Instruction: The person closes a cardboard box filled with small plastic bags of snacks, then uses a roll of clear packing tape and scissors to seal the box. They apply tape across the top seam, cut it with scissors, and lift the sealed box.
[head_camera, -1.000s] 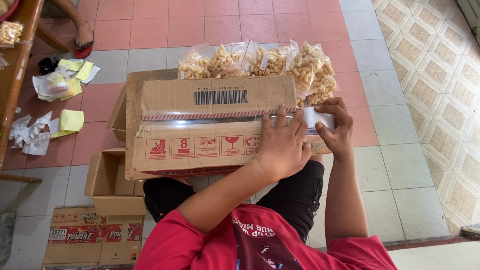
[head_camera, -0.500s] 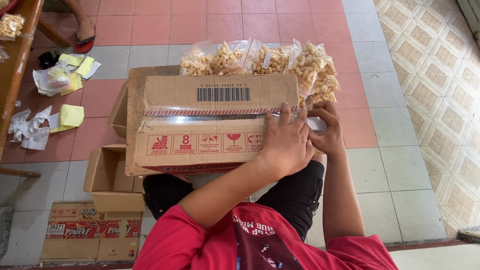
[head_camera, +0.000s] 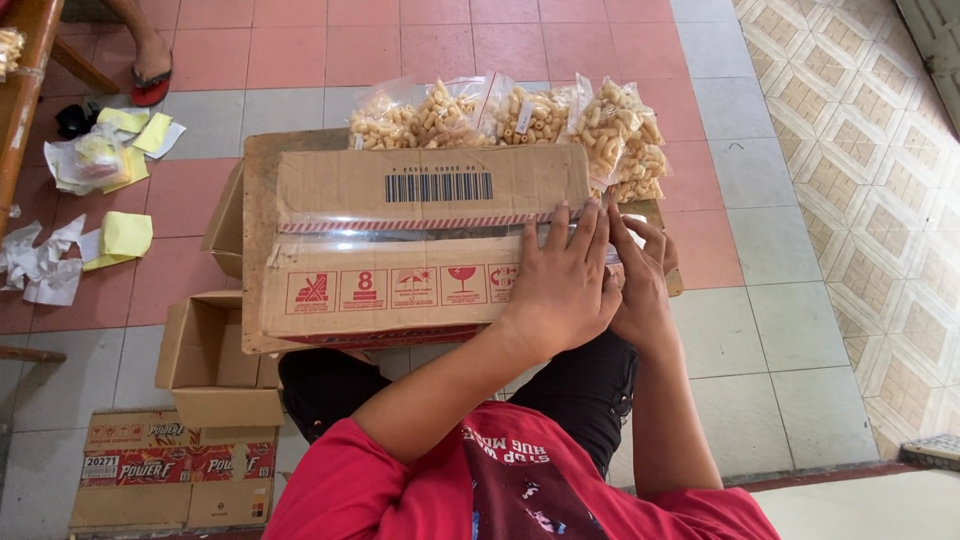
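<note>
the left hand (head_camera: 562, 285) was pressed flat, ungripping, on the taped cardboard box (head_camera: 400, 245); the right hand's (head_camera: 640, 275) grip couldn't be told, above the pink-and-grey tiled floor (head_camera: 780, 330).

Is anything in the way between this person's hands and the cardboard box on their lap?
No. The left hand lies flat on the cardboard box, right at the clear tape strip along its seam. The right hand is at the box's right end, partly hidden behind the left; nothing visible separates them.

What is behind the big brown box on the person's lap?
Behind the cardboard box, clear bags of pale snacks lie on the tiled floor. Their lower parts are covered by the box.
</note>
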